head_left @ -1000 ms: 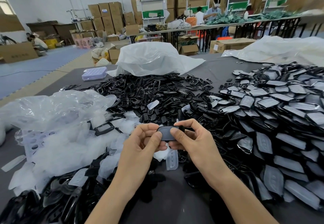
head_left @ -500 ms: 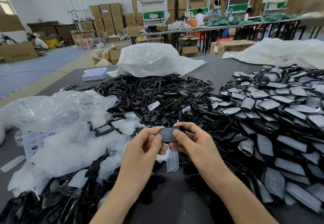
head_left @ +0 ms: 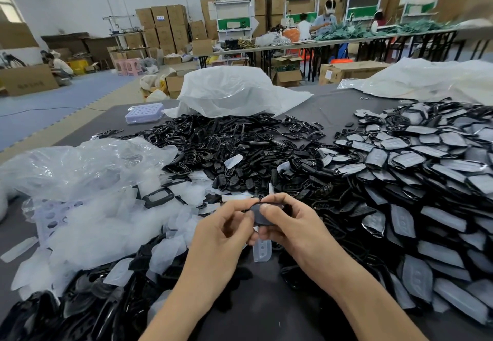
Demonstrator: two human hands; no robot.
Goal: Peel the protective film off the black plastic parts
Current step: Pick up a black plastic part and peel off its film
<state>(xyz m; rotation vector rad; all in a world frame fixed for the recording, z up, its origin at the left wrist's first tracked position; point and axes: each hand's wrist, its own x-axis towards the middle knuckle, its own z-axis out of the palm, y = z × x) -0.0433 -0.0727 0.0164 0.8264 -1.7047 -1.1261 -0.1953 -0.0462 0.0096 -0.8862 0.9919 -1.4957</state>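
Note:
A small black plastic part [head_left: 258,215] sits between both hands just above the table's near middle. My left hand [head_left: 224,236] pinches its left edge with thumb and forefinger. My right hand [head_left: 292,227] grips it from the right, thumb on its face and fingers curled behind. A clear film strip [head_left: 262,250] hangs just below the hands. Film-covered black parts [head_left: 416,177] are heaped on the right. Bare black parts [head_left: 226,143] are piled at the middle back.
Peeled film scraps and crumpled clear bags [head_left: 85,180] cover the left side. A white bag [head_left: 234,92] and a lilac perforated tray [head_left: 144,112] stand at the table's far edge. More black parts [head_left: 66,311] lie at the near left. Behind are boxes, benches and people.
Both hands have turned the part from lying flat to more upright and drawn closer together, with the left thumb and forefinger now pinching at its top left edge.

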